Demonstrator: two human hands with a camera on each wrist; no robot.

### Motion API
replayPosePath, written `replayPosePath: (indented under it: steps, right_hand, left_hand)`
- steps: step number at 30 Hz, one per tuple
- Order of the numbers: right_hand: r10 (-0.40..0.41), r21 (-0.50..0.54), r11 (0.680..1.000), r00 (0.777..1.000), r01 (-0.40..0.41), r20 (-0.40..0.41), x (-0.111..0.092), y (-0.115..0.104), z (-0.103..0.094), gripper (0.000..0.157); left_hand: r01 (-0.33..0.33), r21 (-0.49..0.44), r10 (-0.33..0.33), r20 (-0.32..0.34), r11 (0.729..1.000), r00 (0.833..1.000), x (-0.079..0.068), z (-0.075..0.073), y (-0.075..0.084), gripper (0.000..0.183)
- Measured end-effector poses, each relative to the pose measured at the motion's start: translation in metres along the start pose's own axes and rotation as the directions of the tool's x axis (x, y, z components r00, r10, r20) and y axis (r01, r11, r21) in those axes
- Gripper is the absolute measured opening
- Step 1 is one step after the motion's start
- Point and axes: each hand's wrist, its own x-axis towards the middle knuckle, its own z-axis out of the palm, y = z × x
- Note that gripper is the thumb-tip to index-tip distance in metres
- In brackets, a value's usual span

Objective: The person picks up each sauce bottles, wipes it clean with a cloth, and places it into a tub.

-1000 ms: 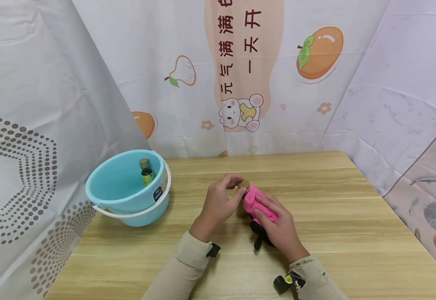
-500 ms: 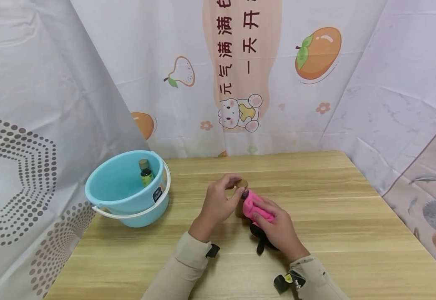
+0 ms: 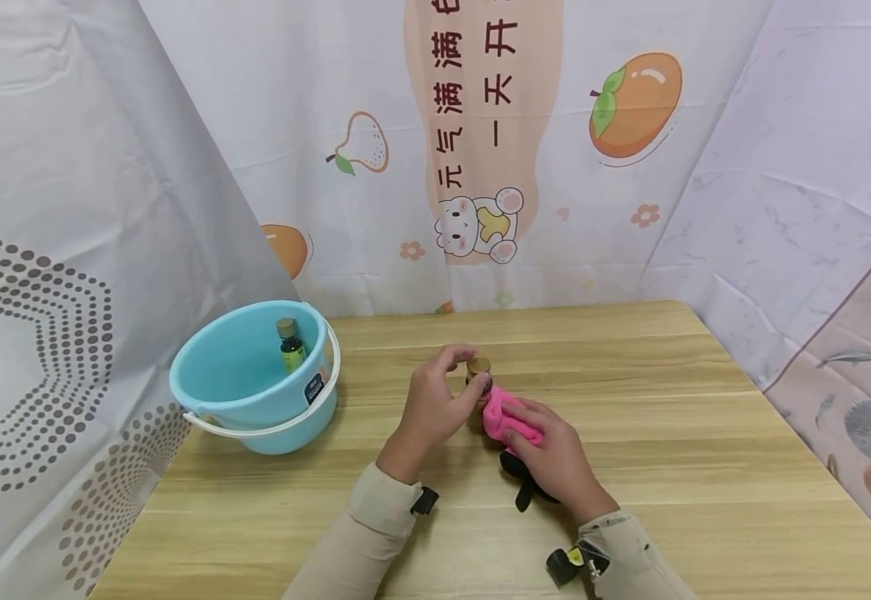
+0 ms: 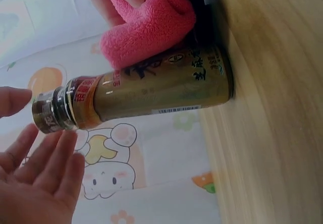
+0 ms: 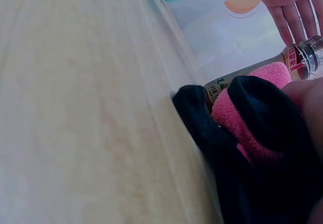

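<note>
A sesame oil bottle (image 4: 151,93) with a gold label and gold cap stands on the table. My left hand (image 3: 438,400) is at its top, thumb on one side of the cap and fingers curved round the other. With my right hand (image 3: 555,454) I grip a pink fleecy cloth (image 3: 506,414) against the bottle's side, below the neck. Black fabric (image 5: 262,113) lies next to the pink pile and hangs below my right hand, one narrow end sticking out. The cloth covers much of the bottle in the head view.
On the left of the wooden table (image 3: 668,400) stands a light blue bucket (image 3: 217,367) with a white handle (image 3: 277,429). A small dark bottle (image 3: 292,346) with a gold cap leans inside it. Printed curtains (image 3: 375,67) hang behind the table.
The pink cloth has slid down from just under the cap, leaving the neck more exposed. The cap has shifted slightly left. My left hand stays at the bottle's top.
</note>
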Motion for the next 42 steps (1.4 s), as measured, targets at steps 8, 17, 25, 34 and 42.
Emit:
replayPosePath:
  steps: [8,17,25,34,42]
  right_hand:
    - [-0.004,-0.004,1.000,1.000,0.004,-0.003,-0.0006,-0.0021,0.0002,0.041]
    - [-0.055,0.052,0.997,0.997,0.058,-0.056,-0.0024,-0.0044,0.0004,0.041]
    - [-0.146,0.117,0.980,0.979,0.162,-0.139,-0.0022,-0.0024,0.0027,0.039]
    - [-0.203,0.178,0.953,0.954,0.244,-0.220,-0.0031,-0.0062,0.0019,0.042]
    - [-0.184,0.191,0.956,0.963,0.221,-0.195,-0.0021,-0.0051,0.0013,0.038]
  left_hand:
    - [0.038,0.036,-0.036,-0.042,0.999,0.998,0.0004,0.0014,0.0015,0.034]
    - [0.036,-0.005,-0.036,-0.023,0.999,0.999,0.0024,-0.0004,0.0022,0.033]
    - [0.030,-0.042,-0.030,0.004,0.999,1.000,0.0017,0.0002,0.0003,0.029]
    - [0.025,-0.073,-0.021,0.061,0.997,0.998,0.0005,-0.0001,0.0008,0.025]
    - [0.001,-0.104,0.008,0.080,0.995,0.997,0.0003,-0.0022,0.0019,0.026]
